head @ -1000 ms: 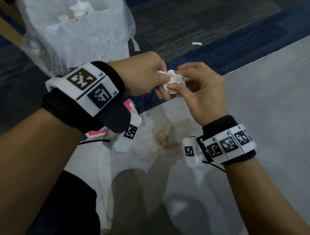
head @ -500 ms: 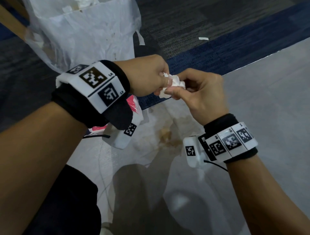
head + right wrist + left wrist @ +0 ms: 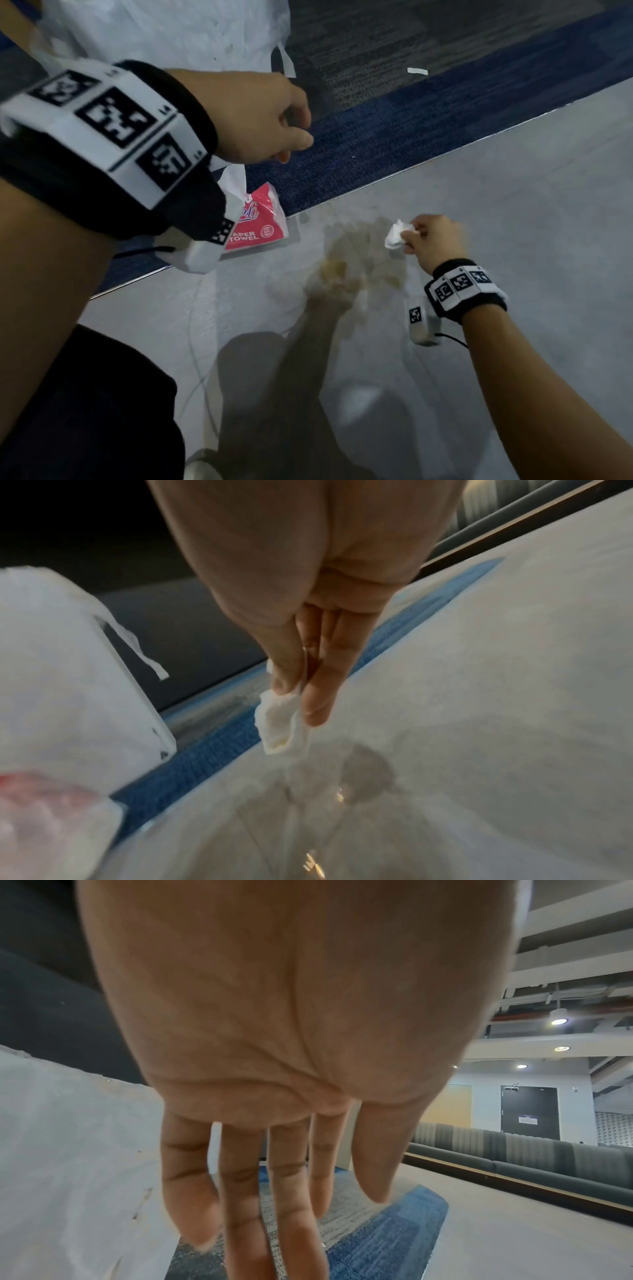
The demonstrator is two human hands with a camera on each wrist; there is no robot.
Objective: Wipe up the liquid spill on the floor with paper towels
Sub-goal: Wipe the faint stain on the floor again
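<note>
A brownish liquid spill (image 3: 346,267) spreads over the grey floor (image 3: 513,212) near the carpet edge; the right wrist view shows the spill (image 3: 366,775) as a wet patch. My right hand (image 3: 431,240) pinches a small wad of white paper towel (image 3: 395,234) just above the spill's right side. In the right wrist view the thumb and fingers (image 3: 322,685) squeeze the paper towel (image 3: 279,723). My left hand (image 3: 270,116) hovers higher up over the carpet, holding nothing; its fingers (image 3: 240,1191) hang straight and relaxed.
A red and white paper towel pack (image 3: 255,222) lies on the floor at the carpet edge, left of the spill. A white plastic bag (image 3: 178,31) stands behind on the dark carpet (image 3: 428,41), also seen as the bag (image 3: 68,669) at left. A paper scrap (image 3: 417,71) lies on the carpet.
The hands have parted. My right hand has carried the towel wad down and right toward the spill, and my left hand has let go of it and stayed high.
</note>
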